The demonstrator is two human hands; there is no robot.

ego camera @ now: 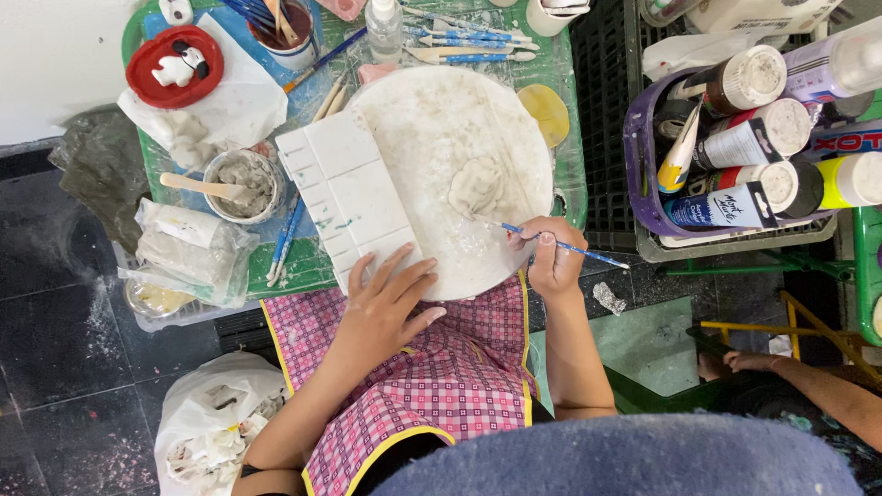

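The left hand [386, 308] lies flat and released, fingers spread, on the near edge of the round white board [413, 119], its fingertips just touching the near corner of the white palette tray [349, 197] that rests tilted across the board's left part. The right hand [551, 257] is clenched around a thin blue modelling tool [562, 246], gripping it near the middle. The tool's long axis runs slantwise, its handle trailing out to the right past the knuckles and its tip reaching up and left toward the flat grey clay piece [476, 186]. That piece sits on the board just beyond the right hand and well to the right of the left hand's fingers, so the right hand is clearly the nearer one. Farther off, beyond the left hand, a small bowl of grey clay [243, 184] with a wooden stick stands on the green mat [308, 266], and a red lid [175, 66] lies farther still. Beyond the right hand, to its right, a purple basket [638, 184] holds paint tubes.
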